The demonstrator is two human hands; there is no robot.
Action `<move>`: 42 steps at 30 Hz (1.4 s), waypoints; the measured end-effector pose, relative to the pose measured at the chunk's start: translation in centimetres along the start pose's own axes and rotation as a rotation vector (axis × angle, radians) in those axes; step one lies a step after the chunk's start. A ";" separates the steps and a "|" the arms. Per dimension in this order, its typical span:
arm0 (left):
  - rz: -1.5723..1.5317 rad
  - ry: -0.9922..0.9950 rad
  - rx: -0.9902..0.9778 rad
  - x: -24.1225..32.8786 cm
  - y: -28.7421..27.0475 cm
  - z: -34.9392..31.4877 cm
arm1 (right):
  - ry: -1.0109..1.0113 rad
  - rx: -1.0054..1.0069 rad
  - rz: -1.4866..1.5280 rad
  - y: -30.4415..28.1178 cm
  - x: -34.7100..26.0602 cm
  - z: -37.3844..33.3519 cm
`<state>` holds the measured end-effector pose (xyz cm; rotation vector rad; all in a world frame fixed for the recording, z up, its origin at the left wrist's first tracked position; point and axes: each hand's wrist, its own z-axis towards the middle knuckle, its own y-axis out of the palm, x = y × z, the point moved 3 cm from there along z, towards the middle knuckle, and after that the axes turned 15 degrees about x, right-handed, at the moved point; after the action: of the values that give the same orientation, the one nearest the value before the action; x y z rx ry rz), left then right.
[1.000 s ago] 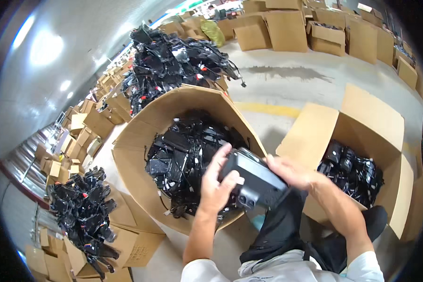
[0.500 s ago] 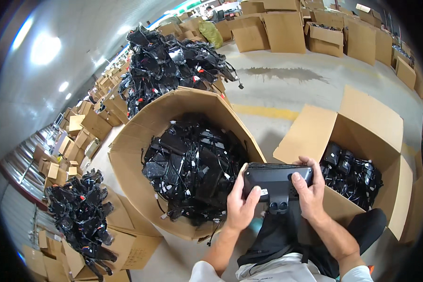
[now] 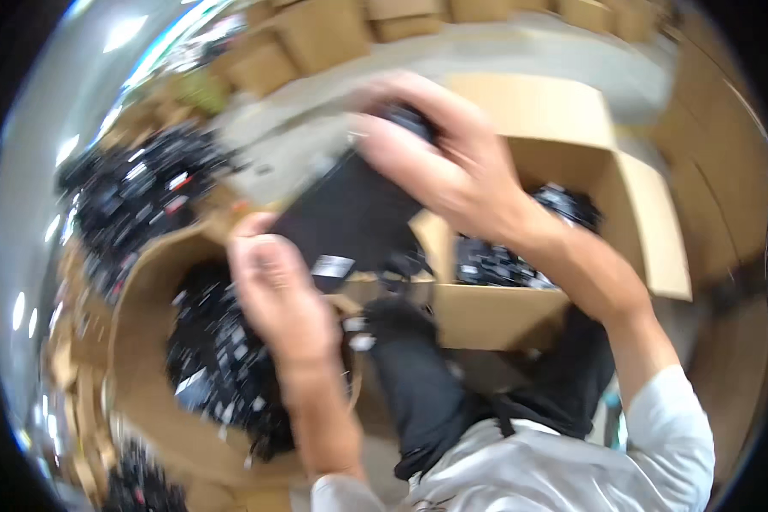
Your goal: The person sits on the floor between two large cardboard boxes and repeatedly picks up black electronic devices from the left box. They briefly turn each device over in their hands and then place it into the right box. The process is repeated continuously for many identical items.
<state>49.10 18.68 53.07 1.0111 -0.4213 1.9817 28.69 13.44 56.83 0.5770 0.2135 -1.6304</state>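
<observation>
While gripping a black device (image 3: 350,213), could drop it by loosening one end.
Held up near left carton (image 3: 136,350) and right carton (image 3: 503,316), in closed fingers of left hand (image 3: 277,290) and right hand (image 3: 456,162).

Black device (image 3: 341,213) with white label (image 3: 333,266), tan cardboard box (image 3: 499,317), black heap (image 3: 132,188) flecked red and white, black trousers (image 3: 414,375), white shirt (image 3: 546,469)
</observation>
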 end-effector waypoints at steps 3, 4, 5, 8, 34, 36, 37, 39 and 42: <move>-0.260 -0.306 -0.669 -0.1 5.7 1.9 | -0.044 -0.182 -0.168 -3.9 1.1 5.3; -0.186 -0.299 -0.684 -0.3 8.7 1.1 | -0.050 -0.209 -0.246 -5.9 2.1 5.6; -0.111 -0.251 -0.739 -0.7 11.7 0.4 | -0.059 -0.239 -0.313 -8.0 3.1 6.1; -0.313 -0.566 -0.665 -5.3 18.1 -1.2 | 0.493 -0.092 -0.247 -15.9 10.5 5.2; 0.041 -0.935 -1.262 -16.1 28.1 -11.8 | 1.050 0.228 0.028 -29.1 22.7 -7.3; -0.199 -1.099 -1.123 -18.5 26.8 -6.4 | 1.205 0.086 -0.092 -31.5 25.8 -12.1; -0.346 -1.215 -1.080 -18.8 26.2 -4.4 | 1.301 -0.017 -0.229 -33.1 27.4 -14.8; -0.397 -1.363 -0.936 -19.5 24.8 -4.5 | 1.610 -0.081 -0.105 -31.0 27.3 -22.4; -0.392 -1.423 -0.731 -19.9 24.1 -5.8 | 1.954 0.009 -0.123 -26.7 27.0 -32.5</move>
<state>32.93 -2.54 35.71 1.6500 -1.4107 0.3786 9.50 8.89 10.83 1.9998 1.6284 -0.6106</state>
